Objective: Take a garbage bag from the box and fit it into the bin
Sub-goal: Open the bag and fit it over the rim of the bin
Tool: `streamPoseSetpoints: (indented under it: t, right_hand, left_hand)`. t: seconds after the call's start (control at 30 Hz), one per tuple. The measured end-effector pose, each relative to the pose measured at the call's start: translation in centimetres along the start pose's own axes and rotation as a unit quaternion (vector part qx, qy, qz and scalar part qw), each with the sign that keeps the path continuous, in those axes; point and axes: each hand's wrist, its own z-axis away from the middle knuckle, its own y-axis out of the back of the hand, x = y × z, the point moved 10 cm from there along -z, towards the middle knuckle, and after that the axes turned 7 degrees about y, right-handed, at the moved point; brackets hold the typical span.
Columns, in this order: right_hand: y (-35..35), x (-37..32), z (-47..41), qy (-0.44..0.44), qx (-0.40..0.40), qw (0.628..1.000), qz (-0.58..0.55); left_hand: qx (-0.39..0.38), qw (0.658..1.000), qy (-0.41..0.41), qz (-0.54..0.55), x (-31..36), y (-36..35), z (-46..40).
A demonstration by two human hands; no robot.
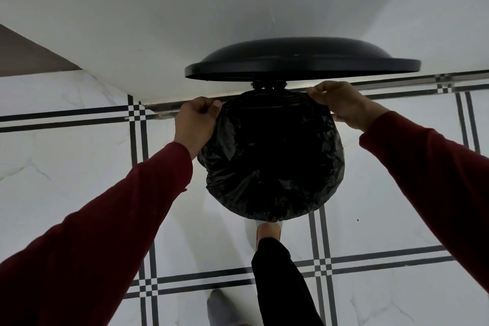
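Step in hand: judging by the lie of things, the garbage bag (272,159) is being folded over the mouth of the bin (270,86); the far edge looks like the part left to seat.
Where the bag is: it covers the bin's round mouth, its black film spread over the opening and hanging down the near side; the bin's body is hidden beneath it.
Left hand (194,120): on the left far edge of the bag, fingers curled, pinching the film at the rim.
Right hand (340,104): on the right far edge, fingers curled over, pinching the film there.
Key relation: the two hands sit at opposite ends of the far arc of the rim, the stretched edge running left to right between them; the hinge lies just beyond that edge, in the middle.
Which hand is nearer: the right hand reaches a little farther than the left; neither is clearly closer to the hinge.
Lid (301,61): raised, standing open on the far side above the bag.
Foot (268,231): at the near base of the bin, likely on a pedal, though the pedal itself is hidden.
Risk: thin film may slip off the rim or catch at the hinge if pulled unevenly.
Floor (79,153): white tiles with dark line borders.
Counts: one bin, one lid, one bag, two hands; the box is not in view.
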Motion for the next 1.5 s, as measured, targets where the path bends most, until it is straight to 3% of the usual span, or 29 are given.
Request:
streamPoseSetpoints:
  t: [0.2, 0.4, 0.57, 0.67, 0.8, 0.9, 1.07, 1.17, 1.23, 1.37, 1.5]
  right_hand:
    - [-0.5, 0.2, 1.4, 0.047, 0.024, 0.998, 0.018]
    - [-0.9, 2.0, 2.5, 0.004, 0.020, 0.994, -0.106]
    - [-2.1, 3.0, 2.7, -0.080, -0.026, 0.967, -0.241]
    - [-1.9, 1.9, 2.1, -0.051, -0.032, 0.984, -0.169]
    - [-0.1, -0.4, 0.9, 0.029, 0.048, 0.997, -0.056]
    - [0.0, -1.8, 0.1, 0.089, 0.073, 0.993, -0.010]
    - [-0.4, -2.2, 0.2, 0.092, 0.072, 0.993, 0.018]
    - [-0.8, -1.8, 0.8, 0.075, 0.058, 0.994, -0.061]
    - [-1.1, -1.4, 0.5, 0.081, 0.045, 0.995, -0.026]
    - [-1.2, -0.8, 0.1, 0.061, 0.037, 0.997, -0.040]
    - [-1.7, -0.5, -0.4, 0.024, 0.027, 0.996, -0.080]
  left_hand:
    - [-0.007, 1.000, 0.027, -0.006, -1.2, -0.2, 0.9]
    - [-0.032, 0.999, 0.034, 0.015, -2.7, 0.0, 0.8]
    - [-0.048, 0.997, 0.061, 0.024, -3.5, -0.1, 0.9]
    - [-0.013, 1.000, 0.004, -0.027, -1.5, 0.6, 0.5]
    - [-0.012, 0.988, -0.142, -0.064, 3.6, 0.6, 0.7]
    - [-0.047, 0.986, -0.139, -0.077, 5.0, -1.1, 0.8]
    - [-0.073, 0.984, -0.132, -0.092, 5.9, -3.2, -0.2]
    - [-0.052, 0.993, -0.090, -0.049, 5.8, -3.2, -1.1]
    - [-0.059, 0.998, -0.027, -0.014, 4.8, -3.7, -2.0]
    - [-0.126, 0.984, 0.095, 0.081, 2.7, -5.1, -3.2]
    - [-0.169, 0.975, 0.125, 0.068, 1.9, -5.5, -3.5]
